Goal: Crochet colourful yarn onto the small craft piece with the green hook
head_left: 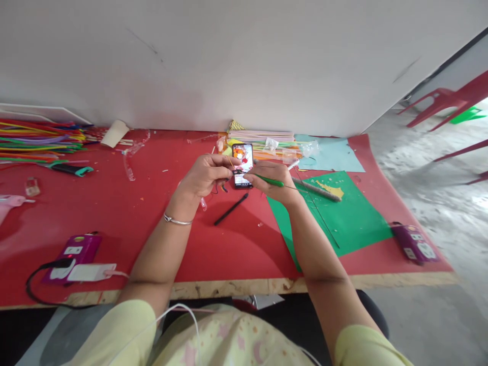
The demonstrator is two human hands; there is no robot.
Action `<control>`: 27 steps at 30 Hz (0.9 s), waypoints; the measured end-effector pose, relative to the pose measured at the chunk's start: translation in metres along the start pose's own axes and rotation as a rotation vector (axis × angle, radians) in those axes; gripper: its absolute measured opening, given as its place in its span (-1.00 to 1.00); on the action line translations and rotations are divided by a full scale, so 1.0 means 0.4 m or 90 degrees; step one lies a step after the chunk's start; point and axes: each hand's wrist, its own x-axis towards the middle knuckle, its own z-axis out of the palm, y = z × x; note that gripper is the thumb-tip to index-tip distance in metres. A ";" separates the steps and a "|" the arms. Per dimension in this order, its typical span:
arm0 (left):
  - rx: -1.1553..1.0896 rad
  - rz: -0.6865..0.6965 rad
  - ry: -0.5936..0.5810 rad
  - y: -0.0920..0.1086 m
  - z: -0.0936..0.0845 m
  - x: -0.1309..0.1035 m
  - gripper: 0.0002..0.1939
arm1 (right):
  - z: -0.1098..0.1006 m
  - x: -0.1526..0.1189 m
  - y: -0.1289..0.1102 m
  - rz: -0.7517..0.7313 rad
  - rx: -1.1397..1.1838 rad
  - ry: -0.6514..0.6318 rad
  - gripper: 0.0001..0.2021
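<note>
My left hand (204, 178) pinches a small dark piece (238, 173) in front of a lit phone (243, 182). A thin yellow strand (231, 162) stands up at its fingertips, and dark strands hang below them. My right hand (276, 178) is closed around a slim green stick (270, 180), from whose end a thin wire runs to the right. The fingertips of both hands almost meet over the phone, and what lies between them is too small to make out. A black pen-like stick (231, 209) lies on the red table cover just below.
Coloured pipe cleaners (38, 140), green-and-black-handled pliers (68, 168) and a pink glue gun (11, 204) lie left. A green sheet (343, 223) with a fuzzy stick (322, 191) lies right. Purple power strips (86, 249) sit near the front edge. A wall (229, 66) stands behind.
</note>
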 end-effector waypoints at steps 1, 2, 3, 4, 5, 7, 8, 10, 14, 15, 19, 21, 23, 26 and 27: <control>0.001 -0.002 -0.006 0.001 0.000 -0.001 -0.69 | -0.004 0.001 -0.004 0.020 0.024 -0.009 -0.64; -0.001 -0.005 -0.014 0.002 0.001 -0.002 -0.70 | -0.007 0.001 -0.005 0.046 0.055 -0.020 -0.61; -0.004 -0.009 -0.025 0.004 0.002 -0.002 -0.71 | -0.009 -0.002 -0.004 0.078 0.094 -0.031 -0.59; -0.010 -0.013 -0.038 0.006 0.003 -0.003 -0.72 | -0.009 -0.006 0.000 0.116 0.138 -0.041 -0.59; -0.018 -0.018 -0.053 0.007 0.005 -0.004 -0.72 | -0.006 -0.011 0.007 0.160 0.187 -0.046 -0.59; -0.036 -0.025 -0.078 0.007 0.009 -0.005 -0.74 | 0.009 -0.022 0.027 0.253 0.297 -0.043 -0.56; -0.044 -0.025 -0.086 0.006 0.012 -0.005 -0.74 | 0.021 -0.027 0.038 0.299 0.357 -0.026 -0.51; -0.056 -0.020 -0.083 -0.001 0.019 -0.005 -0.75 | 0.051 -0.031 0.055 0.357 0.463 -0.004 -0.41; -0.048 0.014 -0.030 -0.024 0.041 -0.002 -0.75 | 0.107 -0.024 0.059 0.408 0.562 0.074 -0.35; -0.037 0.031 -0.011 -0.029 0.048 -0.001 -0.75 | 0.116 -0.022 0.055 0.408 0.552 0.104 -0.35; 0.007 0.095 0.077 -0.040 0.076 -0.001 -0.73 | 0.129 -0.020 0.032 0.358 0.389 0.217 -0.39; 0.025 0.119 0.116 -0.043 0.086 -0.002 -0.68 | 0.128 -0.022 0.024 0.305 0.284 0.243 -0.41; 0.047 0.136 0.142 -0.046 0.093 -0.002 -0.65 | 0.127 -0.025 0.022 0.257 0.208 0.260 -0.43; 0.059 0.146 0.154 -0.049 0.097 -0.002 -0.66 | 0.124 -0.030 0.027 0.204 0.142 0.247 -0.46; 0.052 0.142 0.152 -0.050 0.097 -0.002 -0.66 | 0.123 -0.031 0.029 0.186 0.121 0.213 -0.45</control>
